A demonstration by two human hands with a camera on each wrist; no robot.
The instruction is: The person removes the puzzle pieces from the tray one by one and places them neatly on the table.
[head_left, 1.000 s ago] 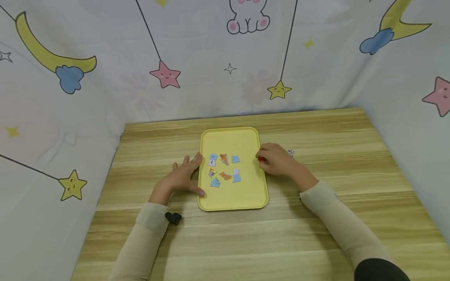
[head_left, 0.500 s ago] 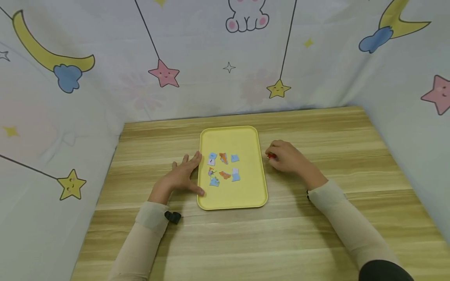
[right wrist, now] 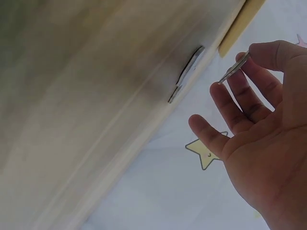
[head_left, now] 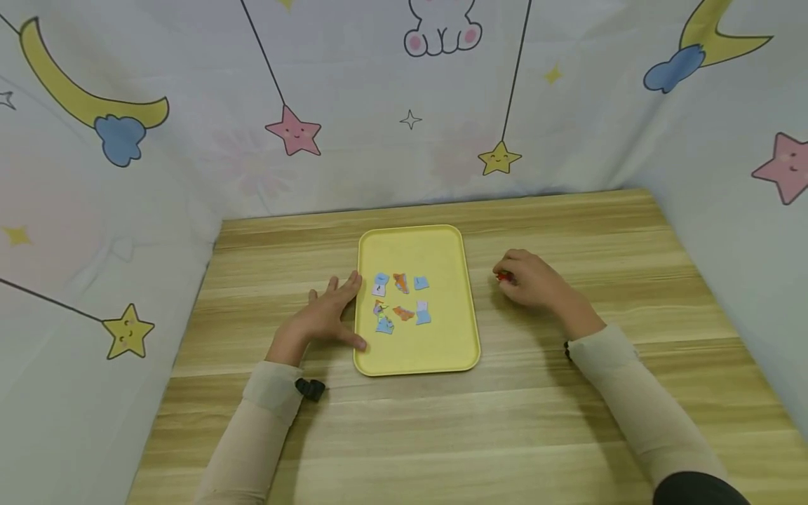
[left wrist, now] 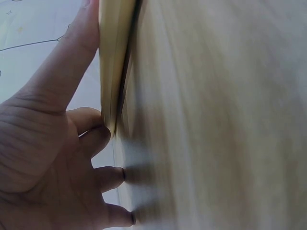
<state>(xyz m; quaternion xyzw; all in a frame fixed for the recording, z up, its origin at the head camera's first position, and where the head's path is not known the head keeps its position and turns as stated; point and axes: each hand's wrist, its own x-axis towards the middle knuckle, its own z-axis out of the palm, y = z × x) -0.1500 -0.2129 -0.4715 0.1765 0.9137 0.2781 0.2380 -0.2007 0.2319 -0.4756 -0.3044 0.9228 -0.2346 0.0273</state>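
In the head view, my right hand [head_left: 533, 280] is just right of the yellow tray [head_left: 442, 354] and pinches a small puzzle piece [head_left: 504, 276] with red on it. The right wrist view shows that thin puzzle piece [right wrist: 234, 69] edge-on between thumb and fingertips, above the table. My left hand [head_left: 323, 319] lies along the tray's left side with its fingers spread and the thumb over the rim. Several puzzle pieces lie loosely in two rows on the tray, among them an orange piece [head_left: 400, 283], a light blue piece [head_left: 421, 283] and a blue-and-white piece [head_left: 423, 313].
Two flat pieces, one larger piece [right wrist: 189, 66] and one smaller piece [right wrist: 174, 94], lie on the table below the right hand; the hand hides them in the head view. A patterned cloth [head_left: 379, 175] stands behind and beside the wooden table [head_left: 404, 435].
My right hand has moved right, from the tray's right rim to over the table, still pinching the red puzzle piece. The left hand stays at the tray.
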